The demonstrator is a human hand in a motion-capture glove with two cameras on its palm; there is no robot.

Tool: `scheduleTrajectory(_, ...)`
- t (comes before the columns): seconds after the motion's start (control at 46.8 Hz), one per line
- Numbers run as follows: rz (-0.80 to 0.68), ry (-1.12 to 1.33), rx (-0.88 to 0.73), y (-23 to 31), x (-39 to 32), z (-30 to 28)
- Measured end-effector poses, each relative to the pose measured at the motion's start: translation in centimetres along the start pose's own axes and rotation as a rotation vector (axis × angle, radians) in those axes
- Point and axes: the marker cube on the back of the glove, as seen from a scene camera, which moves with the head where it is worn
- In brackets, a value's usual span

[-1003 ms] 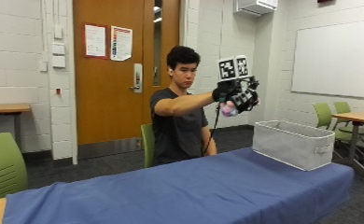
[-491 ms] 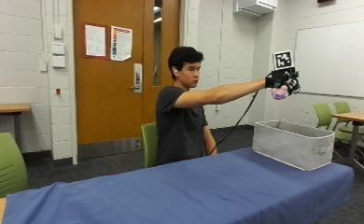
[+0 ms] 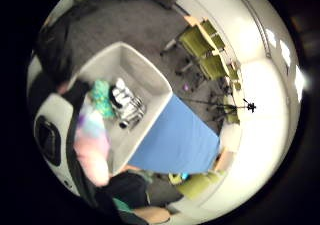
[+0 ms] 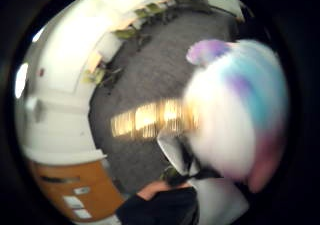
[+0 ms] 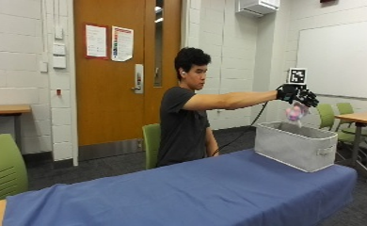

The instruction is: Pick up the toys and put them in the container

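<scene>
**Pastel toy held above the grey bin**

Grey fabric forms the container (image 5: pixel 294 145), which sits at the far end of your table (image 5: pixel 189 193) on its blue cloth. Your gloved right hand (image 5: pixel 298 95) is stretched out at shoulder height straight over it, fingers curled down round a soft pastel toy (image 5: pixel 293 113) of pink, white and blue that hangs just above the rim, not touching it. From the palm the toy (image 4: pixel 240 120) fills much of the thumb-side view, close against your hand. The little-finger-side view looks down into the container (image 3: pixel 145 75): a green toy (image 3: pixel 102 100) and a black-and-white striped one (image 3: pixel 126 107) already lie on its floor, side by side, beside the pastel toy (image 3: pixel 92 140) in your grip. Nothing stands between the toy and the opening. Around you: a green chair (image 5: pixel 151 141) behind the table, another green chair (image 5: pixel 2 167) at the near end, an orange door (image 5: pixel 117 70), and a whiteboard (image 5: pixel 340 59) on the side wall
</scene>
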Motion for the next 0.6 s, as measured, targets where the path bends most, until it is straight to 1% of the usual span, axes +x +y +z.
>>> scheduleTrajectory(0.064, 0.043, -0.003, -0.058, 0.3, 0.8, 0.6)
scheduleTrajectory(0.192, 0.115, -0.004, -0.013, 0.8, 2.3, 0.3)
scheduleTrajectory(0.278, 0.059, 0.000, -0.019, 2.3, 4.2, -0.2)
scheduleTrajectory(0.32, 0.056, 0.024, -0.035, 3.1, 4.8, -0.4)
scheduleTrajectory(0.384, 0.142, 0.080, -0.071, 4.5, 3.0, -0.2)
scheduleTrajectory(0.427, 0.208, 0.159, -0.081, 5.9, 3.0, 0.1)
scheduleTrajectory(0.512, 0.249, 0.207, -0.051, 9.7, 5.7, 0.2)
scheduleTrajectory(0.555, 0.249, 0.199, -0.032, 11.8, 7.2, 0.2)
scheduleTrajectory(0.598, 0.210, 0.179, -0.016, 14.1, 8.7, 0.1)
